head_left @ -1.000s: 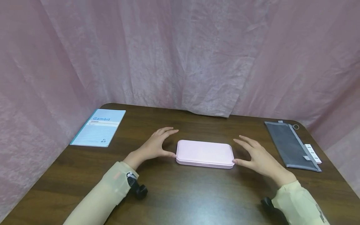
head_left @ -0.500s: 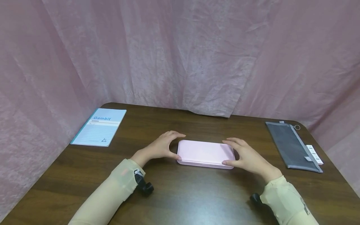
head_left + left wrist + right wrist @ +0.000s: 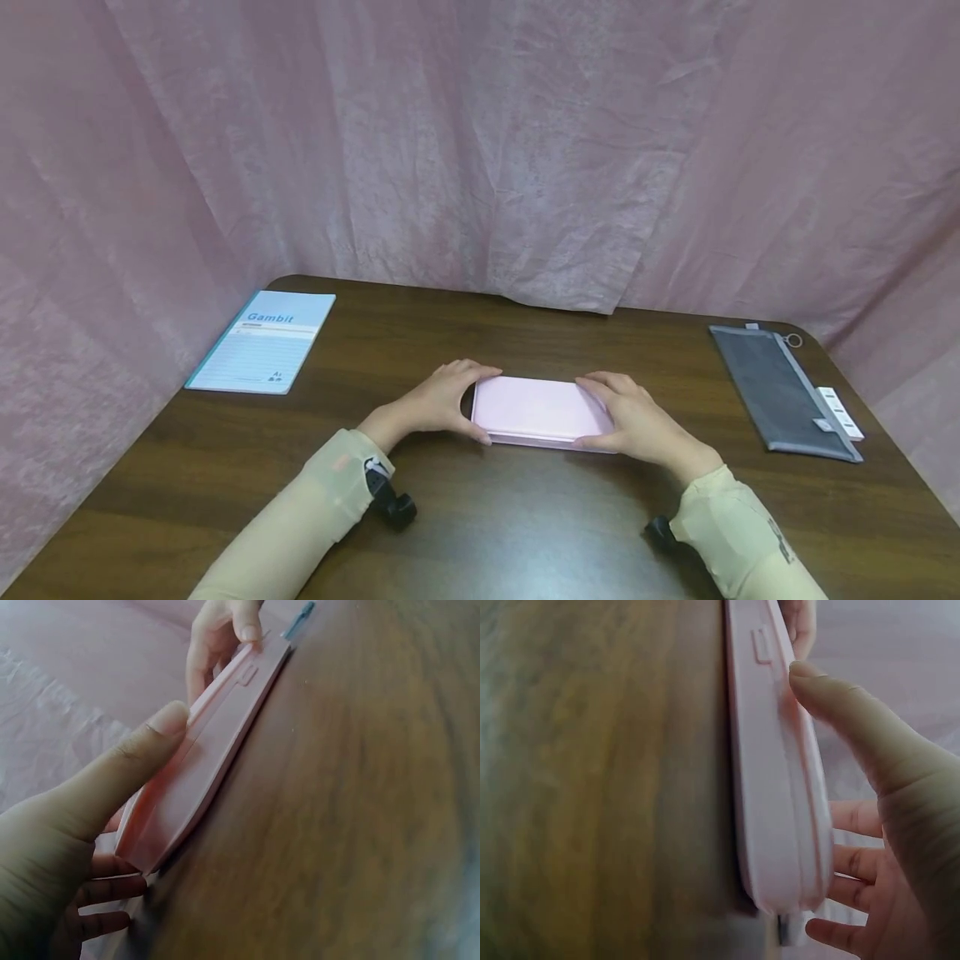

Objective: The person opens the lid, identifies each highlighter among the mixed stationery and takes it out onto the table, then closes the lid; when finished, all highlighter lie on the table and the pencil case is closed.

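Note:
A pink, flat pencil case (image 3: 531,407) lies shut on the table in the head view, with a small raised catch on its front side in both wrist views. My left hand (image 3: 442,402) grips its left end, thumb at the front edge and fingers round the back. At the right end, my right hand (image 3: 636,423) holds it the same way. The left thumb (image 3: 161,731) presses near the lid's rim in the left wrist view. In the right wrist view, the right thumb (image 3: 840,701) rests on the lid edge. The fingers behind the case are partly hidden.
A light blue notebook (image 3: 262,342) lies at the table's left. To the right is a grey zip pouch (image 3: 780,392) with a ring on its zip, and a white box-like item (image 3: 840,412) beside it. A pink curtain (image 3: 480,150) hangs behind the brown table (image 3: 480,517).
Both hands have moved inward: the left slightly right, the right further left. Their thumbs and fingers have gone from the ends of the pencil case onto its front and back edges.

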`<action>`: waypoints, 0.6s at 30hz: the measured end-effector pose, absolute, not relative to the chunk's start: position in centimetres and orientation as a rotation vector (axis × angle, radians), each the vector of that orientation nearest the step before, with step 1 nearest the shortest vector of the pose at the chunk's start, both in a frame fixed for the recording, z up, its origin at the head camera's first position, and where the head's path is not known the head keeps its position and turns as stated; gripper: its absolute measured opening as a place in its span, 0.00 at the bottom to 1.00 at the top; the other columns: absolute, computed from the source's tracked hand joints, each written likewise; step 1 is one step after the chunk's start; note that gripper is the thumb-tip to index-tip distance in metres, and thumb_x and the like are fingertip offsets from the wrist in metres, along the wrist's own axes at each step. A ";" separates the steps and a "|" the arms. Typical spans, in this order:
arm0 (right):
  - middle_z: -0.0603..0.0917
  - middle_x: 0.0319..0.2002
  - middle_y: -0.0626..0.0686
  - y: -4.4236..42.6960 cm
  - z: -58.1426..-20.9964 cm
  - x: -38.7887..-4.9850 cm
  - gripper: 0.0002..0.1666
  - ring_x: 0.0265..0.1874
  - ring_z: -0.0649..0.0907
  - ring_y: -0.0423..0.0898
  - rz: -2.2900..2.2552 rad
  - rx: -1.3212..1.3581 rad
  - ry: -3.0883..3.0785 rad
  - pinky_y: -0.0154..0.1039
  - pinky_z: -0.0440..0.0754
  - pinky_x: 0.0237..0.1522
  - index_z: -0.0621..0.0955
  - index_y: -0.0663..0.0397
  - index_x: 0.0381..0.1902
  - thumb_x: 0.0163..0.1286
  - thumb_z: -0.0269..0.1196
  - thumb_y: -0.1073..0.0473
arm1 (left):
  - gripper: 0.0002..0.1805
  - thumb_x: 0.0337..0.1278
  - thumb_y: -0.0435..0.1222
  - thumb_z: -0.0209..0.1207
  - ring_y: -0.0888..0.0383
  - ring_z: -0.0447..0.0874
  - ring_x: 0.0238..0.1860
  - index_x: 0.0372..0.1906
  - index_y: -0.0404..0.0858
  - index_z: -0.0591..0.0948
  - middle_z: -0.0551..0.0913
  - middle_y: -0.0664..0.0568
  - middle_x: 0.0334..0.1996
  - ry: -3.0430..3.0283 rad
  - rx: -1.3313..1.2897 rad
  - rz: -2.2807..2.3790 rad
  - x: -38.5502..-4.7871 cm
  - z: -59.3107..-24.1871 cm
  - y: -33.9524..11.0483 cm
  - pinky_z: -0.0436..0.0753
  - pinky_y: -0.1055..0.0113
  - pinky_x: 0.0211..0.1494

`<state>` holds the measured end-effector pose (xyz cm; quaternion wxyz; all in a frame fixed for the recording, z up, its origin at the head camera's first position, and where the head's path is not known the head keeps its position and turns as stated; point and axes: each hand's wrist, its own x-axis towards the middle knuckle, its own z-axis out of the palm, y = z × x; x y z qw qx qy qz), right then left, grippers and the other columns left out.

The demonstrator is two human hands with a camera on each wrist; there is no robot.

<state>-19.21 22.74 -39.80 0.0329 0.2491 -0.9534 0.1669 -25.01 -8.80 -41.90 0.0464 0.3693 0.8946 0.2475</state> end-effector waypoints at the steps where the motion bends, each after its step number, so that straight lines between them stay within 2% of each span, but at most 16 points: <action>1: 0.73 0.62 0.60 22.6 -39.9 -19.2 0.53 0.62 0.71 0.59 0.507 0.765 -2.935 0.62 0.67 0.63 0.70 0.58 0.66 0.49 0.71 0.34 | 0.55 0.29 0.60 0.75 0.52 0.70 0.63 0.68 0.43 0.68 0.74 0.50 0.61 2.738 1.133 0.748 -24.9 -42.0 -8.8 0.69 0.50 0.67; 8: 0.75 0.59 0.60 22.4 -40.3 -19.2 0.55 0.60 0.72 0.58 0.450 0.762 -2.913 0.60 0.69 0.62 0.71 0.59 0.66 0.47 0.71 0.33 | 0.58 0.26 0.61 0.75 0.52 0.68 0.65 0.69 0.42 0.66 0.73 0.50 0.63 2.765 1.166 0.724 -24.7 -42.5 -8.6 0.67 0.50 0.69; 18: 0.76 0.59 0.60 22.3 -40.4 -19.3 0.58 0.60 0.72 0.58 0.417 0.783 -2.895 0.59 0.69 0.62 0.71 0.61 0.65 0.43 0.72 0.31 | 0.55 0.30 0.57 0.75 0.51 0.66 0.69 0.68 0.42 0.66 0.71 0.50 0.66 2.770 1.137 0.789 -24.6 -43.2 -8.3 0.64 0.50 0.71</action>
